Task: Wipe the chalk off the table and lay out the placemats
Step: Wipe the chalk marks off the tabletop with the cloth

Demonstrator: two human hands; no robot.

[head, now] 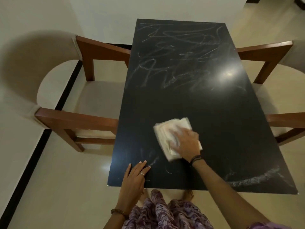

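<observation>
Folded pale cloth (171,134) lies flat on the dark table (214,129), in the near half, slightly L of centre; its outline is motion-blurred. Right hand (186,144) presses down on the cloth's near-R part, palm down, fingers straight and spread, pointing toward the far-L; no curl round the fabric is visible, though the fingertips are blurred. Right forearm runs diagonally from the lower-R corner of the view up to the wrist, which carries dark bands (196,159). Left hand (135,177) rests flat on the table at its near edge, L of the cloth and apart from it, fingers extended and close together, pointing away from the person; a ring (142,173) sits on 1 finger and a beaded bracelet (118,212) on the wrist. Chalk scribbles (175,53) cover the far half of the tabletop; fainter marks (153,160) lie just beyond the left fingertips, and a smeared chalk arc (257,177) sits near the near-R corner. The band around the cloth looks mostly dark. 2 wood-armed chairs flank the table: 1 on the L (79,100), 1 on the R (280,90). Purple patterned garment (165,212) and bare feet show below the near edge, on a pale tiled floor (66,187).
</observation>
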